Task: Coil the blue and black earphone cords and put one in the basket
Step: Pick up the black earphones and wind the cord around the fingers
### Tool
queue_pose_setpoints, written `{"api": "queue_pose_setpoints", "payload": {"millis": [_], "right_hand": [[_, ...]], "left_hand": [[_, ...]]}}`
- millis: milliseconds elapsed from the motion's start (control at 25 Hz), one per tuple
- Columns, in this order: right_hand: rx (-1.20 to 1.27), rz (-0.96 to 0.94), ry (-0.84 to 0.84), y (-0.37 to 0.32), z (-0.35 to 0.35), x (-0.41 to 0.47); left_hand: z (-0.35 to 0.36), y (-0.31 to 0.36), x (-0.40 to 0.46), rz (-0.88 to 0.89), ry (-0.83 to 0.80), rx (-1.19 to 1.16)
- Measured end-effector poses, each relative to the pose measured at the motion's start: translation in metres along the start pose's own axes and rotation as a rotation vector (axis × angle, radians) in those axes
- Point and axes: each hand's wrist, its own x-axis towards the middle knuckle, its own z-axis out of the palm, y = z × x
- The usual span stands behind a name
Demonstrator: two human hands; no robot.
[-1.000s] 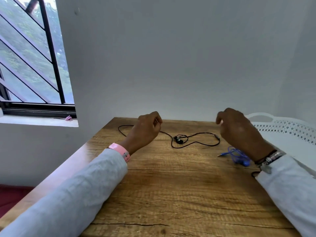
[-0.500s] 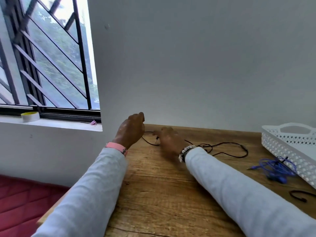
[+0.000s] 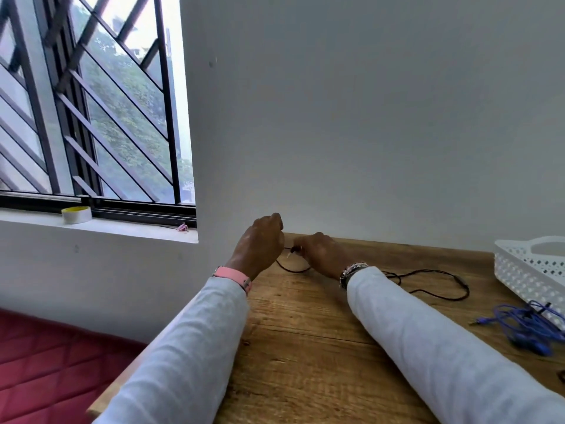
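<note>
The black earphone cord (image 3: 434,283) trails in loose loops across the wooden table (image 3: 305,332) near the back wall. My left hand (image 3: 260,243) and my right hand (image 3: 321,254) meet at its left end, both pinching the cord, with the plug showing between them and a short slack loop hanging below. The blue earphone cord (image 3: 526,325) lies in a tangled heap at the right, just in front of the white perforated basket (image 3: 526,270). Nothing shows inside the visible part of the basket.
The table's left edge drops to a red quilted surface (image 3: 55,362). A window sill (image 3: 91,224) at left holds a roll of tape (image 3: 76,214) and a small pink clip (image 3: 182,227). The white wall stands right behind the table.
My right hand crossed from beside the blue cord to the left end of the black cord and took hold of it next to my left hand. The view swung left.
</note>
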Motion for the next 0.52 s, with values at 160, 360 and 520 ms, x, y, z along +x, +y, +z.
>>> {"api": "queue_pose_setpoints", "payload": {"millis": [160,360,520], "right_hand": [[0.088,-0.2,0.151,-0.009,-0.043,-0.032],[0.208,-0.207,0.116,0.001,-0.095,-0.104],[0.124,-0.258,0.077,0.005,-0.109,-0.157]], "left_hand": [[-0.002,0.018,0.001,-0.125,-0.142,-0.485],[-0.017,0.064,-0.011,-0.065,-0.547,-1.116],[-0.013,0.093,-0.023,0.072,-0.925,-1.03]]}}
